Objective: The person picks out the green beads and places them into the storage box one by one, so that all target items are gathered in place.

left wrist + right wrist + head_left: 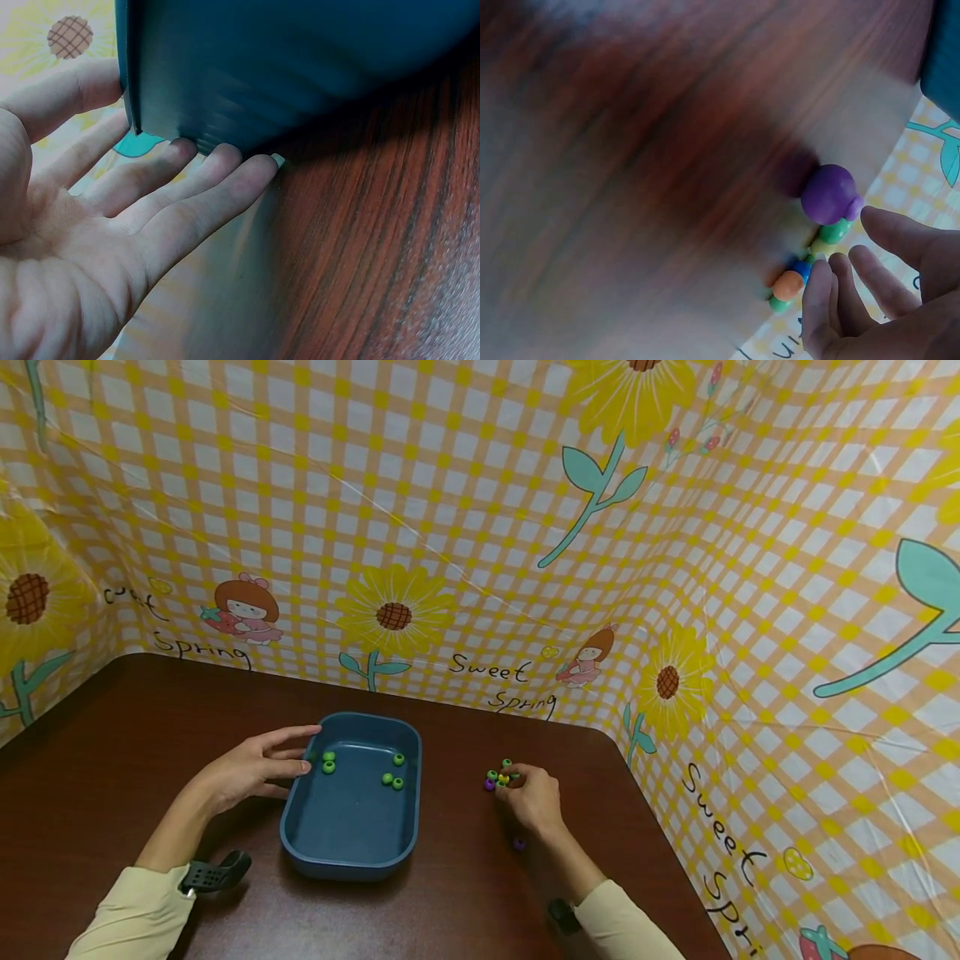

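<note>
A blue plastic bin [356, 827] stands on the table with several green beads [329, 767] on its floor. My left hand [251, 770] rests its spread, fairly straight fingers against the bin's left side. To the right of the bin, my right hand [536, 797] reaches over a small cluster of beads, among them a yellow bead [503, 777] and a purple bead [490, 784]. Thumb and fingers stand apart in the right wrist view, close to a purple bead [829, 195], with an orange bead [787, 286] and a blue one farther along. No bead shows between the fingertips.
Nearer the front, a single purple bead [519, 844] lies apart on the dark brown table [450, 893]. A checked sunflower cloth [480, 527] hangs behind the table and along its right side. Both wrists wear black straps [217, 872].
</note>
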`<state>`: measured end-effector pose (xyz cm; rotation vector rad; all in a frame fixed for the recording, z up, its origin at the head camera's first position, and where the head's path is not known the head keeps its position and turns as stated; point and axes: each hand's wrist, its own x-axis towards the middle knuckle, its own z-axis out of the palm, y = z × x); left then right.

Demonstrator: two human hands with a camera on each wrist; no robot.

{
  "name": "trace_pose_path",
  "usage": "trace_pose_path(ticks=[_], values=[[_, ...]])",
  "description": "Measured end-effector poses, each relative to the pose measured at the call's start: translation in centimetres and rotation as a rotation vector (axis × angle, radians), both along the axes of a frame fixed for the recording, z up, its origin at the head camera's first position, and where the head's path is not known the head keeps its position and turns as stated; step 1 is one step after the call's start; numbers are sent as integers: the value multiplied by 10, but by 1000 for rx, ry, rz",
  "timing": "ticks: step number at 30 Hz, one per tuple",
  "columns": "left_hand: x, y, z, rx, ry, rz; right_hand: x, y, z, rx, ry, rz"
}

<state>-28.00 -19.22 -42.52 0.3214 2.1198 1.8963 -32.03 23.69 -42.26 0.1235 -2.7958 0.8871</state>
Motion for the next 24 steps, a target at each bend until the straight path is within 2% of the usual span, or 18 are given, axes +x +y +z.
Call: trace_pose_path(ticks=[11, 24], values=[[0, 1, 0, -1, 0, 4, 2, 0, -4, 24, 3, 2], [1, 0, 1, -10, 9, 2, 2, 2, -10, -7, 3, -18]])
